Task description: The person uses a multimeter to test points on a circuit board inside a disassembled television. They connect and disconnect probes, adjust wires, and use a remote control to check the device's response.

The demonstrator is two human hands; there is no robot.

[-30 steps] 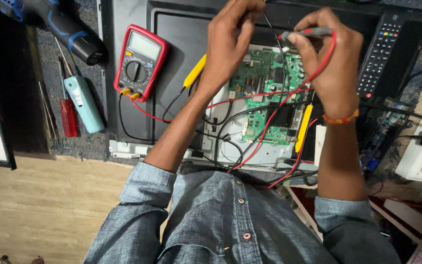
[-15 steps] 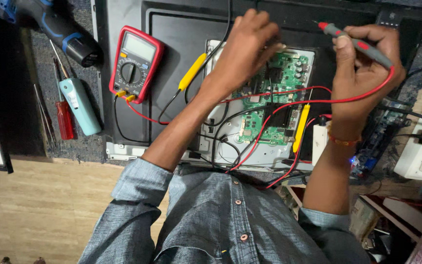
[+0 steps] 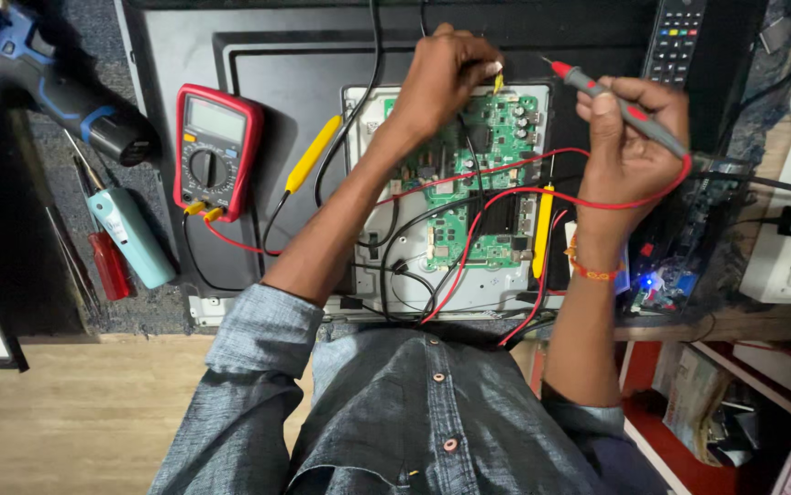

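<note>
My left hand (image 3: 446, 78) reaches over the top edge of the green circuit board (image 3: 496, 137) and pinches a small yellow piece (image 3: 498, 81) between its fingertips. To the right of the board, my right hand (image 3: 629, 137) grips a red test probe (image 3: 615, 101). The probe's tip points up and left, lifted off the board. A red lead (image 3: 505, 170) runs from the probe across the board towards the red multimeter (image 3: 215, 151) on the left. The board sits in a metal frame on the back of a black TV panel (image 3: 304, 82).
A yellow-handled probe (image 3: 313, 151) lies beside the multimeter and another yellow handle (image 3: 543, 229) lies right of the board. A blue drill (image 3: 38, 78), a teal screwdriver (image 3: 129, 234) and a red one (image 3: 109, 266) lie far left. A remote control (image 3: 675, 41) is top right.
My right hand lifted the red probe off the board and drew it to the right. My left hand moved up to the board's top edge.
</note>
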